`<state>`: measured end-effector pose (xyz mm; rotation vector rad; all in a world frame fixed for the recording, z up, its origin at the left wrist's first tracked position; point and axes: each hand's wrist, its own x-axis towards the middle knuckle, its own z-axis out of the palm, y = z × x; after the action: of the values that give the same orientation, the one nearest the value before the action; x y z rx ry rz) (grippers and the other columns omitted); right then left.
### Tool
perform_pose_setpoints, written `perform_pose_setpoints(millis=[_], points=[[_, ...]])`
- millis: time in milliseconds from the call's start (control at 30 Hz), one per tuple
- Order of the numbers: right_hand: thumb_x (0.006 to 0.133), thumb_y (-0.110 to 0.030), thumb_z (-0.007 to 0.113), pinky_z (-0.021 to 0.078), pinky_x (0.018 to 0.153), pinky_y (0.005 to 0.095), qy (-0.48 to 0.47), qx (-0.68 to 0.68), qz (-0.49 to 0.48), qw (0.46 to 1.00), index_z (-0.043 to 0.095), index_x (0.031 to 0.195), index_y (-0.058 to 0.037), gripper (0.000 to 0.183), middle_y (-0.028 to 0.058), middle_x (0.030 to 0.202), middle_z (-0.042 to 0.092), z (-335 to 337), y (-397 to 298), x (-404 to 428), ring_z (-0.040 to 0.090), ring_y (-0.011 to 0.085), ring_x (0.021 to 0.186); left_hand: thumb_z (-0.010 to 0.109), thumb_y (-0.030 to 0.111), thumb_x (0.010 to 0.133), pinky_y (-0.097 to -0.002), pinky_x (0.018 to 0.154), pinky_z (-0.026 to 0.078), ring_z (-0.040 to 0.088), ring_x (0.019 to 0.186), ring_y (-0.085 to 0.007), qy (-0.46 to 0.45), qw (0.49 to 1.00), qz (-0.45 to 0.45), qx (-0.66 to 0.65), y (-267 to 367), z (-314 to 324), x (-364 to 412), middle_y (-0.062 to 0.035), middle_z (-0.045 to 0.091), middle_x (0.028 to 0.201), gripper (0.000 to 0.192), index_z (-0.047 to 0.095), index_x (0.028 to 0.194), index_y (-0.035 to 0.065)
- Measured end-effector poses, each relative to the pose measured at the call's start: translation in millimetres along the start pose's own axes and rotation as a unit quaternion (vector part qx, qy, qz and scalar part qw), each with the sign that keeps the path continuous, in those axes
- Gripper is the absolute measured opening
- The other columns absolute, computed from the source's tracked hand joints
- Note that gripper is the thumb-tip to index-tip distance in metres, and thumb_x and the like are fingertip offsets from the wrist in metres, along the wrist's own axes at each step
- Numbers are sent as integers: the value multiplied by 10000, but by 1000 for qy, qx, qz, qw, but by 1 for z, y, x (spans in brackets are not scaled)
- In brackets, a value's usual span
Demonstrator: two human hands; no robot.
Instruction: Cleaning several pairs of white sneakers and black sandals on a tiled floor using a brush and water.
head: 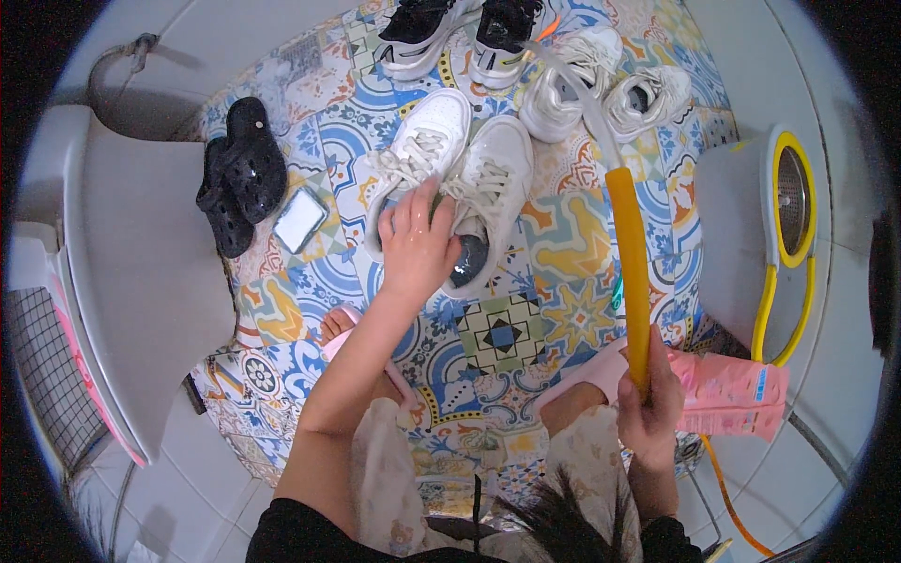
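Note:
My right hand (651,405) grips a yellow hose (628,260), held upward. A stream of water (588,102) leaves its far end toward the shoes at the back. My left hand (420,236) lies over the inner collars of two white lace-up sneakers, the left one (436,127) and the right one (501,151), which stand side by side on the floor. Its fingers are bent and partly spread; whether they grip the collars is hidden. The dark insole (470,260) of the right sneaker looks wet.
Black-and-white shoes (415,35) and another white pair (574,84) stand farther back. Black clogs (257,162) and a white-topped block (300,219) lie left, beside a grey-white fixture (155,232). A grey bucket-like container (732,225) with yellow trim and a pink packet (732,394) are at right.

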<state>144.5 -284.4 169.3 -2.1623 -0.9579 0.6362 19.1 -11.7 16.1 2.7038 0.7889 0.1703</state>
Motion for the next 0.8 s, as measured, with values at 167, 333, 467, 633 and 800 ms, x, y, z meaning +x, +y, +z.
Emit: perform_pose_setpoints(millis=[167, 333, 467, 633, 800], points=[[838, -163, 617, 446, 661, 312, -70, -30, -41, 996, 384, 1351, 94, 619, 97, 796, 633, -8, 8, -3, 579, 216, 698, 729, 140, 679, -498, 1111, 220, 248, 1349, -406, 14, 999, 11, -27, -8, 10, 1, -188, 295, 1426, 642, 454, 1251, 40], [715, -99, 763, 458, 536, 361, -26, 7, -235, 972, 441, 1303, 24, 682, 72, 688, 614, 2, -1, 12, 614, 262, 592, 713, 118, 684, -498, 1111, 232, 239, 1350, -417, 20, 997, 17, -72, -10, 14, 3, -207, 296, 1420, 690, 396, 1287, 5], [684, -57, 782, 455, 512, 361, -43, 19, -252, 967, 398, 1338, 9, 761, 82, 697, 619, 1, -1, 14, 617, 243, 593, 694, 96, 682, -496, 1108, 238, 239, 1350, -422, 26, 996, 20, -79, -9, 11, 4, -211, 293, 1422, 697, 386, 1301, 5], [725, -103, 759, 484, 545, 397, -49, -8, -235, 971, 388, 1340, 22, 730, 126, 762, 642, 3, 4, 8, 633, 315, 630, 675, 84, 686, -481, 1109, 234, 250, 1339, -424, 35, 995, 6, -95, 3, 2, 2, -216, 305, 1410, 692, 383, 1309, 8], [817, -203, 676, 505, 634, 410, -192, -73, 2, 979, 350, 1381, -12, 679, 184, 874, 645, 16, 17, 4, 638, 362, 714, 609, 121, 802, -413, 948, 406, 510, 1106, -330, 48, 946, 118, -297, 41, -13, 2, -207, 515, 1197, 533, 421, 1288, 11]])
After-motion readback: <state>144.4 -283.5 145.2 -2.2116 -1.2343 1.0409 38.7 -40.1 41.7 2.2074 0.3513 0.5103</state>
